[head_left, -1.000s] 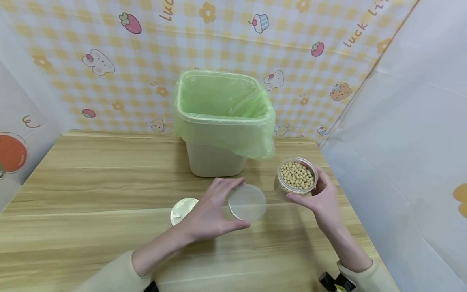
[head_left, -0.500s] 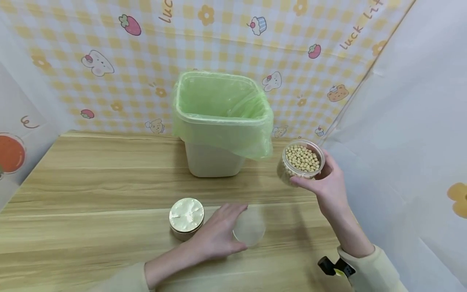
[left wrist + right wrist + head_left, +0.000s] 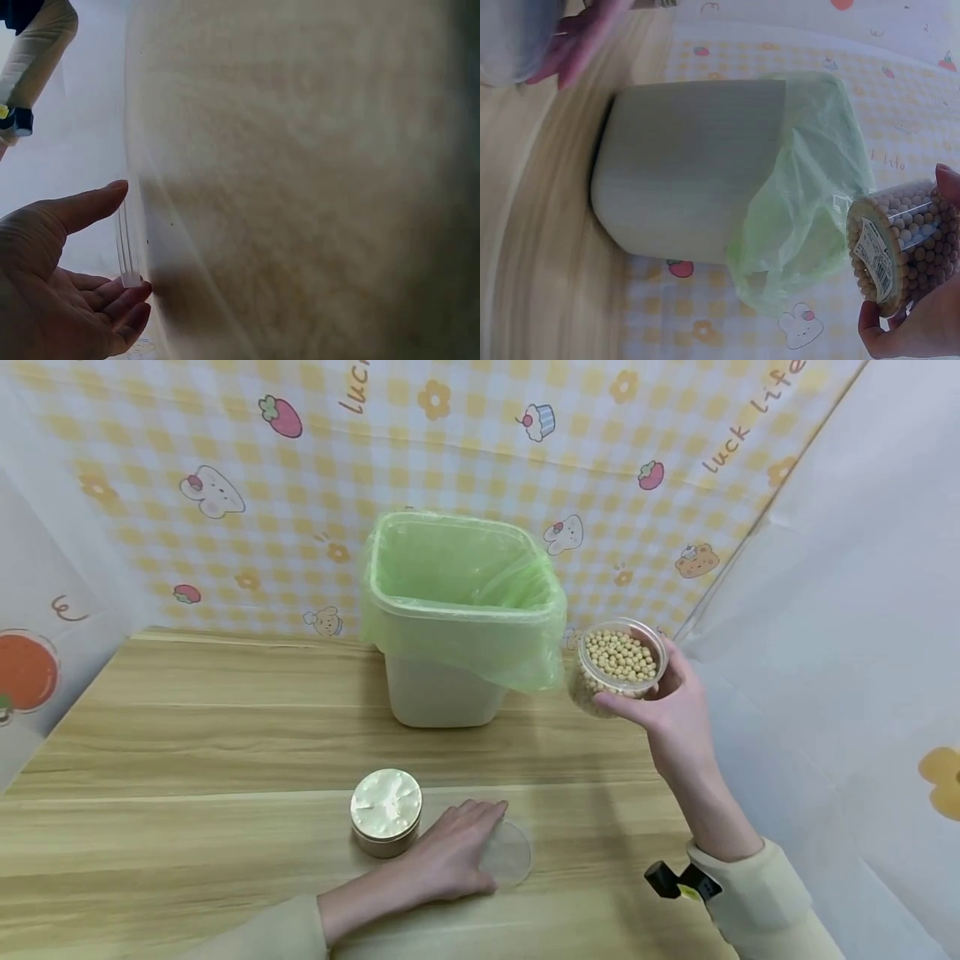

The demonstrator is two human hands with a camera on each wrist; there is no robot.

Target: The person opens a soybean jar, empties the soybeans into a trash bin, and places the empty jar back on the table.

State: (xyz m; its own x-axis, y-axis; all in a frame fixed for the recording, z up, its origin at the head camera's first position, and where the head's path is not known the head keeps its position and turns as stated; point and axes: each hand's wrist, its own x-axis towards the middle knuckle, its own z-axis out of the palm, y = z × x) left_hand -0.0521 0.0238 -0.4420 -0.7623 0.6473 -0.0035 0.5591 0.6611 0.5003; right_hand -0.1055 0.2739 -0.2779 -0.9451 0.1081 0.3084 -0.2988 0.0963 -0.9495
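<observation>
Left hand (image 3: 450,860) flat on lid (image 3: 510,853), right hand (image 3: 667,710) raising bean jar (image 3: 617,667)

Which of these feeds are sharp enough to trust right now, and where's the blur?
Head view: sharp, evenly lit, wide-angle bend at the edges; jar of beans and bin are clear. Left wrist: table smeared, only the left hand and clear lid readable. Right wrist: soft, table streaked.

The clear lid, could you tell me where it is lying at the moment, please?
In the head view, the clear lid lies flat on the wooden table near its front edge, under the left hand, just right of the metal tin.
</observation>
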